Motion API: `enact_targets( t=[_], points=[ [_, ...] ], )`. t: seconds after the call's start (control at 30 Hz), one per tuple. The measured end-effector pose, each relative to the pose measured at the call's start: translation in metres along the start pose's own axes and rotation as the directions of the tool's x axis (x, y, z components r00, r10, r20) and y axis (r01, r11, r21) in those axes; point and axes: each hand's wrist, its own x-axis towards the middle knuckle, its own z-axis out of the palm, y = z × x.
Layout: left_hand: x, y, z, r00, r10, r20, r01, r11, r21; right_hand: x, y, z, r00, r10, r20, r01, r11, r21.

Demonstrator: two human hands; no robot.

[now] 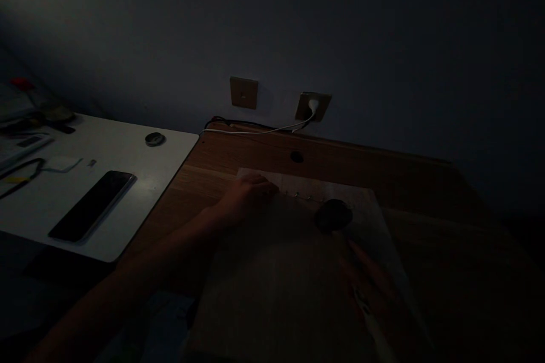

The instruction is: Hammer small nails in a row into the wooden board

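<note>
The scene is very dark. A flat board or sheet (281, 295) lies on the wooden table, its far and right borders paler than its middle. Along its far side runs a row of small shiny metal bits (303, 197), too small to name surely. My left hand (251, 195) rests at the left end of that row, fingers curled down and pressed together; what they pinch, if anything, is hidden. My right hand (370, 278) is closed round the handle of a mallet with a dark, rounded head (334, 215). The head is over the right part of the row.
To the left stands a white table (170, 159) bearing a phone (93, 204), a small round tin or roll (154, 139) and several cables and tools. Behind the wooden table (426, 193), a white cable (255, 132) runs to a wall socket (313, 106). A dark hole (297, 156) pierces the tabletop.
</note>
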Motion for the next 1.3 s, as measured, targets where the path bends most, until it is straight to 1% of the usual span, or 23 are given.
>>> enact_targets(
  t=[0.07, 0.1, 0.17, 0.23, 0.33, 0.43, 0.6, 0.77, 0.83, 0.9, 1.07, 1.2, 1.3],
  points=[
    [-0.007, -0.016, -0.002, 0.991, -0.119, -0.054, 0.116, 0.992, -0.053, -0.001, -0.003, 0.005, 0.999, 0.041, 0.013, -0.041, 0.999, 0.006],
    [-0.01, -0.021, -0.002, 0.986, -0.156, -0.06, 0.152, 0.987, -0.061, -0.002, -0.005, 0.009, 0.998, 0.057, 0.025, -0.057, 0.998, 0.011],
    [-0.014, -0.025, 0.0, 0.978, -0.203, -0.055, 0.199, 0.978, -0.059, -0.001, -0.011, 0.015, 0.996, 0.073, 0.056, -0.074, 0.997, 0.03],
    [-0.016, -0.024, 0.002, 0.973, -0.224, -0.047, 0.221, 0.974, -0.052, 0.001, -0.016, 0.02, 0.991, 0.068, 0.113, -0.072, 0.997, 0.037],
    [-0.015, -0.022, 0.003, 0.977, -0.209, -0.046, 0.206, 0.977, -0.057, 0.004, -0.023, 0.025, 0.983, 0.042, 0.176, -0.049, 0.998, 0.033],
    [-0.012, -0.023, 0.004, 0.983, -0.181, -0.042, 0.179, 0.982, -0.06, 0.007, -0.032, 0.033, 0.978, 0.001, 0.207, -0.013, 0.998, 0.056],
    [-0.009, -0.026, 0.004, 0.975, -0.22, -0.029, 0.216, 0.971, -0.097, 0.015, -0.055, 0.05, 0.955, -0.058, 0.29, 0.035, 0.996, 0.083],
    [-0.011, -0.025, 0.005, 0.957, -0.289, -0.025, 0.276, 0.932, -0.235, 0.03, -0.079, 0.067, 0.908, -0.163, 0.387, 0.145, 0.987, 0.074],
    [-0.011, -0.025, 0.006, 0.953, -0.301, -0.036, 0.282, 0.924, -0.256, 0.033, -0.088, 0.073, 0.896, -0.17, 0.409, 0.149, 0.985, 0.085],
    [-0.011, -0.025, 0.007, 0.955, -0.291, -0.049, 0.268, 0.926, -0.267, 0.034, -0.094, 0.079, 0.898, -0.166, 0.409, 0.132, 0.985, 0.11],
    [-0.01, -0.025, 0.01, 0.949, -0.303, -0.086, 0.261, 0.91, -0.321, 0.033, -0.097, 0.087, 0.889, -0.173, 0.425, 0.121, 0.982, 0.147],
    [-0.008, -0.026, 0.01, 0.939, -0.311, -0.149, 0.26, 0.922, -0.287, 0.036, -0.093, 0.092, 0.874, -0.171, 0.454, 0.123, 0.983, 0.133],
    [-0.008, -0.026, 0.01, 0.931, -0.336, -0.138, 0.289, 0.915, -0.281, 0.038, -0.09, 0.094, 0.866, -0.181, 0.465, 0.144, 0.983, 0.114]
  ],
)
